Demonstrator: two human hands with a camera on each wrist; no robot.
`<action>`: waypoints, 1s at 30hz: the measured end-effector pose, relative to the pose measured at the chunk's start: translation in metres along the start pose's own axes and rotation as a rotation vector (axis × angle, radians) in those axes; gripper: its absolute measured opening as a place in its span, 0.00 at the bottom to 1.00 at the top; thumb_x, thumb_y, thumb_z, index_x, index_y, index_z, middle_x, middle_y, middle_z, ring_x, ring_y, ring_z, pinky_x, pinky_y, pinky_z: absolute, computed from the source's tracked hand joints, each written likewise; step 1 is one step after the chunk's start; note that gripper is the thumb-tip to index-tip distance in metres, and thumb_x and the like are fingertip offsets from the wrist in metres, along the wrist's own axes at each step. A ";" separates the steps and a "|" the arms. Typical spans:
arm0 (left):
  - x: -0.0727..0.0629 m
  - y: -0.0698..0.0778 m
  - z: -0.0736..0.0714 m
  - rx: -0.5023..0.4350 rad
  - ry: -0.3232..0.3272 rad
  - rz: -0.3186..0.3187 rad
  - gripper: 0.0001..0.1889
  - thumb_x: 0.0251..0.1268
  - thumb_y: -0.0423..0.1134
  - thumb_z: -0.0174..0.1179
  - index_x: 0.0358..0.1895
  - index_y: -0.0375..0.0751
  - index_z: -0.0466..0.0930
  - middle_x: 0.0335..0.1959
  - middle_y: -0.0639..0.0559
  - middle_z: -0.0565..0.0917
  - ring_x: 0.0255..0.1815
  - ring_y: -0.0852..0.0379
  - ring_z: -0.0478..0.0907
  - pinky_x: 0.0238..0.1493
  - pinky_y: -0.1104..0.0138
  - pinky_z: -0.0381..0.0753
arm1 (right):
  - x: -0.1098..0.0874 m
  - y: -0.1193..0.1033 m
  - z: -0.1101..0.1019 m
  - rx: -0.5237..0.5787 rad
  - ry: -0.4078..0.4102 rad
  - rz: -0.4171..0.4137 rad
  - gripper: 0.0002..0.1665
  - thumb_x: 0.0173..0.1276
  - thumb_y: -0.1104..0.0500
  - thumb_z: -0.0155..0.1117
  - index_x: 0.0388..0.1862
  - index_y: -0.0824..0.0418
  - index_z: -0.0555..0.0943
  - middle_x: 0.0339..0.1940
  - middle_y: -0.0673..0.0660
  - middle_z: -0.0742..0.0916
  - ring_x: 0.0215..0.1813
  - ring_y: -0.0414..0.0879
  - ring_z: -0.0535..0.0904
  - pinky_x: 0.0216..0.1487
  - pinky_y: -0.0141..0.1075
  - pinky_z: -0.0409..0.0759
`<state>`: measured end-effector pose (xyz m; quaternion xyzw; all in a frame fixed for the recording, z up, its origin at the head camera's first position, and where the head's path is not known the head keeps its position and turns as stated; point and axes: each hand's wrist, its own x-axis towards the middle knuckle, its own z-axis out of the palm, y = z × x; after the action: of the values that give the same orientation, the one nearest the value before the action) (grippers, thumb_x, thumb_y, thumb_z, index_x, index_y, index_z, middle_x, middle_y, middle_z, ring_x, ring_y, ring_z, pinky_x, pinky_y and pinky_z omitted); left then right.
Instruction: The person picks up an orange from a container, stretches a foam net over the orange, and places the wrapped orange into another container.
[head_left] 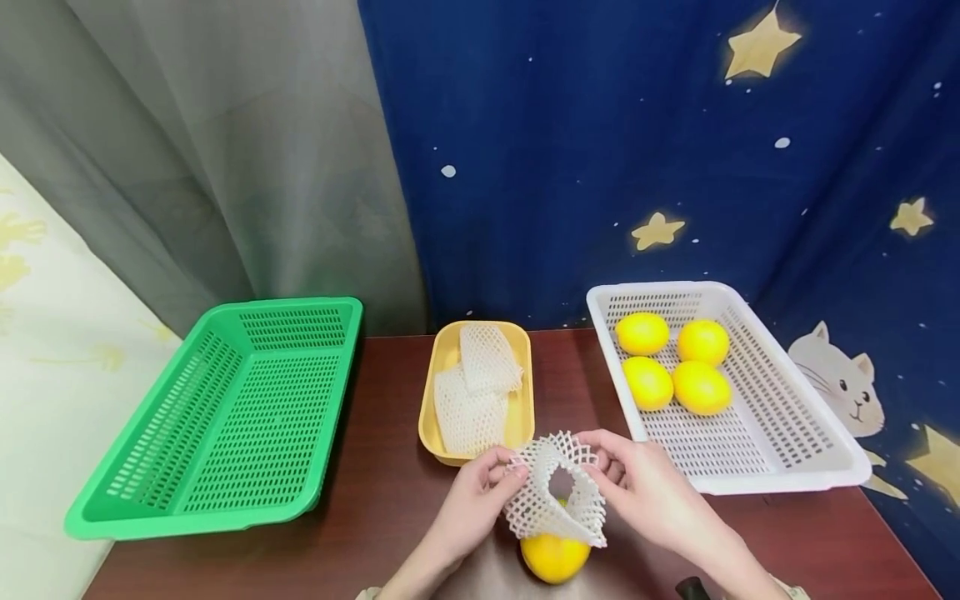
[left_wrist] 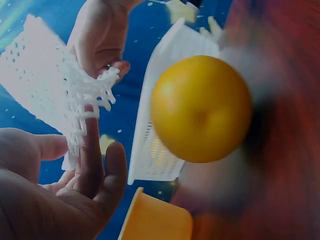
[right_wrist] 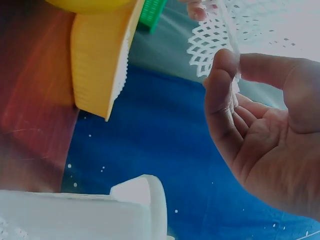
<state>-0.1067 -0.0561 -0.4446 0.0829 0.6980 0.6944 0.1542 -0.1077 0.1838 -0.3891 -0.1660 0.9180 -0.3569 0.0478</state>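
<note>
We see both hands grasping one white foam net: the left hand [head_left: 480, 493] pinches its rim between thumb and fingers, and the right hand [head_left: 641, 483] pinches the opposite side of the rim, so that the foam net [head_left: 528, 504] is spread between them with its mouth open. Below the net and between the two hands we find a single yellow fruit [head_left: 553, 560] on the surface [head_left: 382, 417]; the left wrist view shows us the net held clear of it. Just beyond the left hand stands a small yellow tray [head_left: 519, 421], in which we see more foam nets [head_left: 471, 417] lying flat and overlapping. Farther to the left of that hand we have a green basket [head_left: 255, 433]. Beyond the right hand and extending to its right is a white basket [head_left: 723, 450], where four yellow fruits [head_left: 701, 387] sit grouped toward the far left part. Close to the right wrist we notice a dark object [head_left: 692, 588], cut off by the lower edge, and we cannot tell what it is.
</note>
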 end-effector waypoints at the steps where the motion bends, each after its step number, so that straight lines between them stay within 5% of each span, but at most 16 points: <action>1: 0.000 -0.002 0.000 0.005 -0.014 -0.004 0.15 0.78 0.36 0.59 0.53 0.23 0.75 0.38 0.25 0.87 0.30 0.70 0.79 0.37 0.76 0.78 | -0.002 0.001 0.001 -0.014 -0.010 -0.005 0.21 0.71 0.62 0.70 0.62 0.58 0.83 0.28 0.43 0.83 0.26 0.29 0.72 0.28 0.26 0.78; 6: -0.002 -0.010 0.000 0.027 -0.034 -0.035 0.15 0.77 0.37 0.59 0.53 0.24 0.76 0.42 0.23 0.88 0.31 0.70 0.81 0.37 0.76 0.79 | -0.008 0.008 0.011 -0.066 -0.034 -0.038 0.25 0.69 0.64 0.68 0.64 0.59 0.82 0.25 0.39 0.81 0.24 0.27 0.69 0.28 0.26 0.75; 13: 0.000 -0.024 0.000 0.098 -0.053 -0.038 0.13 0.76 0.37 0.61 0.50 0.26 0.78 0.35 0.28 0.89 0.26 0.67 0.79 0.30 0.75 0.78 | -0.014 0.016 0.020 -0.100 -0.052 -0.019 0.29 0.64 0.65 0.69 0.66 0.58 0.82 0.21 0.37 0.78 0.23 0.27 0.67 0.26 0.26 0.70; 18: -0.004 -0.028 0.001 0.330 0.002 0.006 0.08 0.73 0.40 0.64 0.43 0.38 0.82 0.24 0.48 0.86 0.17 0.67 0.75 0.22 0.75 0.74 | -0.019 0.025 0.030 -0.166 -0.011 -0.059 0.09 0.64 0.66 0.69 0.41 0.53 0.82 0.18 0.38 0.72 0.21 0.27 0.62 0.22 0.25 0.65; 21: -0.009 -0.029 0.001 0.499 0.044 0.063 0.07 0.71 0.44 0.66 0.41 0.44 0.83 0.23 0.56 0.85 0.17 0.73 0.73 0.25 0.76 0.71 | -0.022 0.028 0.035 -0.206 -0.012 -0.045 0.13 0.65 0.64 0.69 0.28 0.49 0.76 0.17 0.38 0.69 0.20 0.28 0.60 0.21 0.26 0.63; 26: -0.011 -0.031 0.000 0.684 0.056 0.173 0.16 0.70 0.45 0.68 0.56 0.44 0.83 0.40 0.56 0.89 0.32 0.71 0.81 0.38 0.72 0.77 | -0.024 0.032 0.042 -0.278 0.052 -0.070 0.14 0.64 0.62 0.71 0.27 0.47 0.76 0.21 0.39 0.71 0.23 0.29 0.61 0.24 0.26 0.63; 30: -0.008 -0.029 -0.005 0.672 -0.042 0.266 0.16 0.70 0.37 0.68 0.59 0.41 0.83 0.51 0.47 0.90 0.48 0.58 0.89 0.47 0.71 0.86 | -0.025 0.033 0.046 -0.361 0.161 -0.156 0.11 0.60 0.60 0.75 0.35 0.47 0.81 0.37 0.41 0.82 0.31 0.31 0.74 0.31 0.29 0.76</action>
<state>-0.0985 -0.0641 -0.4725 0.2333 0.8671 0.4383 0.0411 -0.0835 0.1857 -0.4466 -0.2135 0.9522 -0.2016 -0.0841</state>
